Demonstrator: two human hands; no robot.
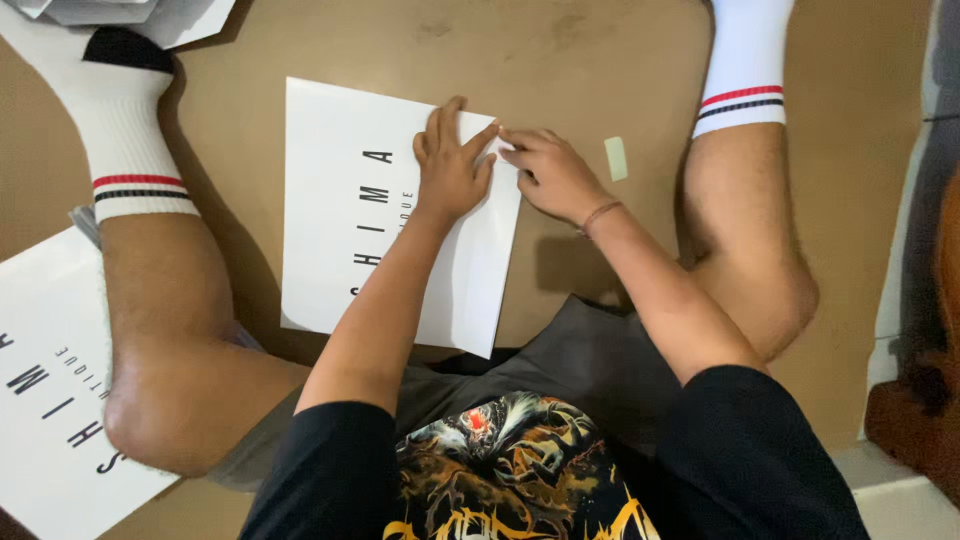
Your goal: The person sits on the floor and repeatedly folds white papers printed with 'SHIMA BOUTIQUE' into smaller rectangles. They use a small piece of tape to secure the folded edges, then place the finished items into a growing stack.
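Note:
A flat white paper bag with black lettering lies on the brown floor between my spread legs. My left hand rests flat on its upper right part, fingers pointing away from me. My right hand touches the bag's top right corner, fingertips pinching at the folded edge next to my left index finger. Nothing else is in either hand.
A small pale green strip lies on the floor right of my hands. A stack of similar white bags sits at the left. More white sheets lie at the top left. My socked legs flank the bag.

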